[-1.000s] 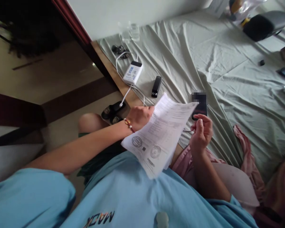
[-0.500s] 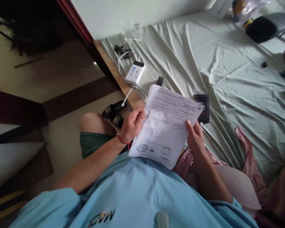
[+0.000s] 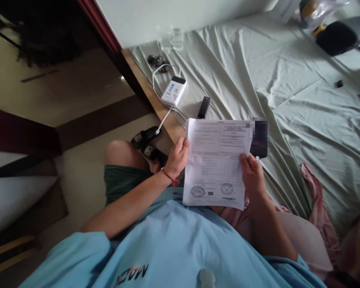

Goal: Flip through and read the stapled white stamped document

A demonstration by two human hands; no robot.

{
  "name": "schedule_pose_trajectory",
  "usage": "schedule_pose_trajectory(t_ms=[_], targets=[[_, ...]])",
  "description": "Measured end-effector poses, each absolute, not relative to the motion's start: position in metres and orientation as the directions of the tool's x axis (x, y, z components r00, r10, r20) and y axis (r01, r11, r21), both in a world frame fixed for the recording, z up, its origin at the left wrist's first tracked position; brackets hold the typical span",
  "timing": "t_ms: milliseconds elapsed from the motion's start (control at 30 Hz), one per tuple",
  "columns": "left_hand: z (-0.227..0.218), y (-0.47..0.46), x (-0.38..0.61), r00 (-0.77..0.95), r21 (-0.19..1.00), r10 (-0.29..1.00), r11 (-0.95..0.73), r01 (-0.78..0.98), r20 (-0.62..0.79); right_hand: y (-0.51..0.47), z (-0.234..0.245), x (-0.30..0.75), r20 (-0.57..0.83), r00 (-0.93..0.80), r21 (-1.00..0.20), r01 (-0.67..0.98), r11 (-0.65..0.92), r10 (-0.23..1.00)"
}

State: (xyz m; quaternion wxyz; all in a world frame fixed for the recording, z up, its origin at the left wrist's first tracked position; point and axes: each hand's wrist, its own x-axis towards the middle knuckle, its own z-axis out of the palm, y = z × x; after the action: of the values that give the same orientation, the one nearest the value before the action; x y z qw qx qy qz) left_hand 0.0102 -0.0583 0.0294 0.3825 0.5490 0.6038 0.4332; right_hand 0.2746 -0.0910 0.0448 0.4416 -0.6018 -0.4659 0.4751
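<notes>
A printed paper document (image 3: 217, 162) with two round stamps near its bottom edge is held up in front of me over my lap. My left hand (image 3: 177, 157), a red cord at its wrist, is closed on the sheet's left edge. My right hand (image 3: 252, 173) is closed on the right edge, thumb on the front. Just behind the paper's top right corner lies a dark phone (image 3: 259, 140) on the bed sheet.
A pale green sheet (image 3: 288, 88) covers the bed. On it lie a white power bank (image 3: 174, 91) with a white cable, a small black device (image 3: 203, 108), a glass (image 3: 177, 39) and a dark cushion (image 3: 336, 36). Black sandals (image 3: 147, 145) sit on the floor.
The document has turned from tilted to upright and square to me. My right hand, which hovered near the phone, has taken hold of the paper's right edge.
</notes>
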Motion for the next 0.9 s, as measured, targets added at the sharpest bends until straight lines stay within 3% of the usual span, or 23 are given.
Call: schedule_pose_trajectory(t_ms=[200, 300, 367, 500, 700, 833, 900], targets=[[0.031, -0.045, 0.021, -0.183, 0.974, 0.983, 0.038, 0.224, 0.003, -0.095, 0.052, 0.276, -0.151, 0.059, -0.954, 0.251, -0.161, 0.987], [0.032, -0.044, 0.027, -0.199, 0.985, 0.980, 0.039, 0.169, -0.005, -0.092, 0.053, 0.282, -0.088, 0.113, -0.937, 0.329, -0.120, 0.990], [0.035, -0.044, 0.029, -0.157, 0.999, 0.988, -0.001, 0.044, 0.008, -0.088, 0.055, 0.287, -0.045, 0.154, -0.926, 0.364, -0.099, 0.987], [0.042, -0.042, 0.031, -0.049, 0.972, 0.999, -0.002, -0.235, -0.010, -0.085, 0.064, 0.295, -0.106, 0.128, -0.948, 0.287, -0.139, 0.986], [0.054, -0.039, 0.035, -0.015, 0.963, 1.000, 0.019, -0.268, -0.024, -0.086, 0.081, 0.303, -0.197, 0.118, -0.961, 0.172, -0.215, 0.973], [0.056, -0.038, 0.044, 0.112, 0.842, 0.979, 0.206, -0.499, -0.173, -0.078, 0.086, 0.310, -0.250, 0.128, -0.956, 0.122, -0.265, 0.960], [0.054, -0.036, 0.048, 0.173, 0.809, 0.959, 0.281, -0.517, -0.223, -0.070, 0.087, 0.311, -0.297, 0.147, -0.944, 0.103, -0.313, 0.944]])
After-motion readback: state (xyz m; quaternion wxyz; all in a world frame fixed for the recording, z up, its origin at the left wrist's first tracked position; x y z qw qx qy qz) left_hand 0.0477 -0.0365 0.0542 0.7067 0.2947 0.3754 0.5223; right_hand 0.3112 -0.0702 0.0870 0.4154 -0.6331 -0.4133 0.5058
